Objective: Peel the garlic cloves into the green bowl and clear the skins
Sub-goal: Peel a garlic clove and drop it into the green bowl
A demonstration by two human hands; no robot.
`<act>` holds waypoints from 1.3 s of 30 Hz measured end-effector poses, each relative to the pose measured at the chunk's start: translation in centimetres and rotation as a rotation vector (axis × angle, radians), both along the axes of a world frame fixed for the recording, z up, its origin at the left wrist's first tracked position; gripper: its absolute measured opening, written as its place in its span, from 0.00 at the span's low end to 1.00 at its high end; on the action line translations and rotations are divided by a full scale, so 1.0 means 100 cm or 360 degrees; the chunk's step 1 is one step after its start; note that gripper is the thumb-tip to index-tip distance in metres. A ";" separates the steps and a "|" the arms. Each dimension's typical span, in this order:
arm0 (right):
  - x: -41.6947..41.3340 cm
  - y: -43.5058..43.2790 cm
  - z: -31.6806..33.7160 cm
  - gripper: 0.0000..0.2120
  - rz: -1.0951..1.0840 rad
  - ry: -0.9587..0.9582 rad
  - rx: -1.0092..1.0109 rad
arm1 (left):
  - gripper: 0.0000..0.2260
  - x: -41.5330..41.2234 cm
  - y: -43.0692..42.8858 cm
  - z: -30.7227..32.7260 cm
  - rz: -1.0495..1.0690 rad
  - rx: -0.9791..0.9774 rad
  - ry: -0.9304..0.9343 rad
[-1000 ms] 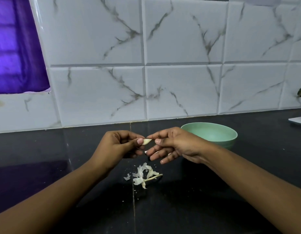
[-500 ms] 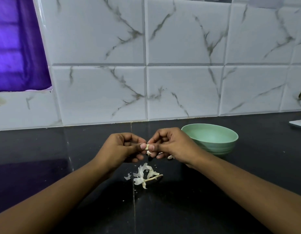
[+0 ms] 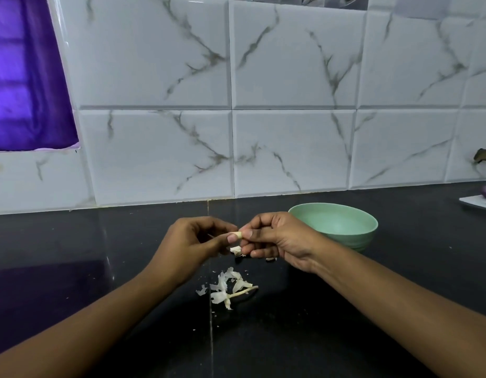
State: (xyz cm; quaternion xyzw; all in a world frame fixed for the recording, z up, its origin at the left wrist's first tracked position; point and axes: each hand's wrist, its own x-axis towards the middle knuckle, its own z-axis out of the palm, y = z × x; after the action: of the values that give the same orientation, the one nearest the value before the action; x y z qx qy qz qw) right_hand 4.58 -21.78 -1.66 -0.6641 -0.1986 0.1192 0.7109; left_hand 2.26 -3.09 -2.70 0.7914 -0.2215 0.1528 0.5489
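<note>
Now garlic clove (image 3: 238, 235) pinched btwn both grips, left hand (image 3: 192, 244), right hand (image 3: 277, 238)

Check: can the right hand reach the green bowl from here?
Probably yes: the right hand sits just beside the green bowl, nothing between them, though it pinches the garlic clove with the left hand.

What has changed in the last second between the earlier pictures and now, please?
The right hand, whose fingers were spread a second ago, has curled them in and now pinches the garlic clove together with the left hand, which kept its grip throughout. The pile of skins and the green bowl stayed where they were.
</note>
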 end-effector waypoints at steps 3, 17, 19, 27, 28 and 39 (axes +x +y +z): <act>-0.004 0.003 0.000 0.06 0.0000 -0.0024 -0.0060 | 0.06 0.000 0.001 0.001 -0.0025 -0.0030 -0.0065; -0.007 0.003 0.005 0.06 -0.0096 -0.0208 -0.0070 | 0.05 0.003 0.001 0.002 0.0018 -0.0287 0.0206; -0.008 0.005 0.002 0.08 -0.0047 -0.0220 -0.0145 | 0.04 0.003 0.002 0.003 0.0061 -0.0268 0.0222; -0.005 0.009 -0.004 0.05 -0.0052 -0.0366 -0.0239 | 0.03 0.001 -0.004 0.002 0.0063 -0.0269 0.0440; -0.004 0.009 -0.004 0.04 -0.0025 -0.0332 -0.0227 | 0.04 0.001 -0.005 0.001 0.0069 -0.0275 0.0487; -0.004 0.004 -0.002 0.02 -0.0013 -0.0219 -0.0126 | 0.25 -0.003 -0.004 0.004 0.0137 -0.0175 0.0701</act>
State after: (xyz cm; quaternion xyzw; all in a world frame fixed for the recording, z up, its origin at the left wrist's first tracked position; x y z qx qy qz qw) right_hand 4.21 -21.33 -1.81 -0.6990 -0.2394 0.0782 0.6692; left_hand 1.97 -3.52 -2.29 0.7833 -0.0538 0.0115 0.6192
